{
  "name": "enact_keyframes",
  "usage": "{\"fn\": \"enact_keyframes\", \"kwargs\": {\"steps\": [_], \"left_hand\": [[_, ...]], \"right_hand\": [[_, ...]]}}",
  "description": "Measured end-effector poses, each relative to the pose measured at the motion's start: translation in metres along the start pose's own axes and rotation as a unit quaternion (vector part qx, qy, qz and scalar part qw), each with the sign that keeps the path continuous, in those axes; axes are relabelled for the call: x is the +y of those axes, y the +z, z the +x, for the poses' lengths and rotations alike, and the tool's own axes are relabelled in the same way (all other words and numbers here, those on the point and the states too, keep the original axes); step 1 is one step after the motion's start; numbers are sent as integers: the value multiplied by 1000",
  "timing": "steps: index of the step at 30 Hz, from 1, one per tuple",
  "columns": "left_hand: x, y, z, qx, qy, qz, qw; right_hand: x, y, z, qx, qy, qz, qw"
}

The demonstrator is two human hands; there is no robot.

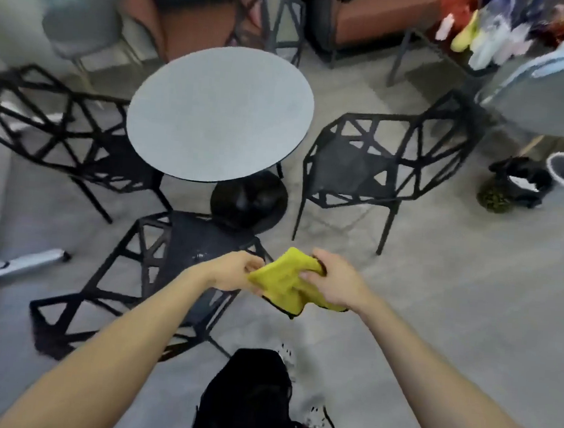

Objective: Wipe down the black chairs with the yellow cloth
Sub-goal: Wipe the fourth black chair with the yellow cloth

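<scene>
Both bare forearms reach forward and converge: the left hand [232,272] pinches the left edge of the yellow cloth [288,285] with curled fingers, while the right hand [331,280], knuckles up, clutches the bunched right part. The cloth hangs crumpled between the two grips, its lower corner drooping below them, at the right edge of the nearest black chair [184,240], whose seat lies just beyond the left hand. Farther beyond the grip stands a round grey table [221,114], with a second black chair [355,165] off to the right and a third black chair [77,137] off to the left.
</scene>
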State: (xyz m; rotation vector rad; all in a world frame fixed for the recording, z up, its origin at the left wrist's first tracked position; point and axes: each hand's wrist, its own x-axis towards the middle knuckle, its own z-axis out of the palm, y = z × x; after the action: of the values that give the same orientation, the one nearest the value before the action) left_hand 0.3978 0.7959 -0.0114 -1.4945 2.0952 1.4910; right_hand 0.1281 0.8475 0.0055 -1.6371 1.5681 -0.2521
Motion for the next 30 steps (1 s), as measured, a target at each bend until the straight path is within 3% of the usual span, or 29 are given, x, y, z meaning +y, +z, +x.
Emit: {"fn": "enact_keyframes", "kwargs": {"steps": [2,4,8,10,11,14,17,18,21,23,27,29,30], "left_hand": [[-25,-12,-6,72,-30,-111,991],[-42,-19,-8,157,-58,-259,951],[-64,-35,-2,218,-76,-544,807],[-64,-40,0,246,-38,-638,728],[-61,-40,1,259,-36,-656,708],[-54,-31,9,316,-115,-611,716],[-62,-32,13,399,-145,-607,672],[-64,-34,12,424,-142,-591,672],[-54,-35,10,465,-228,-432,738],[-38,-34,13,471,-316,-348,747],[-17,-31,8,513,-380,-249,728],[-9,-25,-1,500,-371,-271,734],[-5,-20,-8,495,-372,-292,729]], "right_hand": [[-11,-6,39,-61,-35,-28,997],[-26,-10,75,-79,-70,-10,994],[-60,-16,137,-121,-87,16,989],[-77,-21,163,-119,-44,83,988],[-84,-23,176,-123,-18,102,987],[-102,-25,211,-190,14,50,980],[-113,-21,244,-242,-18,29,970],[-115,-17,253,-259,-46,8,965],[-126,-7,278,-291,-155,-94,940],[-135,-4,293,-295,-220,-114,923],[-145,3,316,-297,-418,-261,818],[-148,18,314,-314,-470,-312,764],[-150,27,308,-359,-475,-307,742]]}}
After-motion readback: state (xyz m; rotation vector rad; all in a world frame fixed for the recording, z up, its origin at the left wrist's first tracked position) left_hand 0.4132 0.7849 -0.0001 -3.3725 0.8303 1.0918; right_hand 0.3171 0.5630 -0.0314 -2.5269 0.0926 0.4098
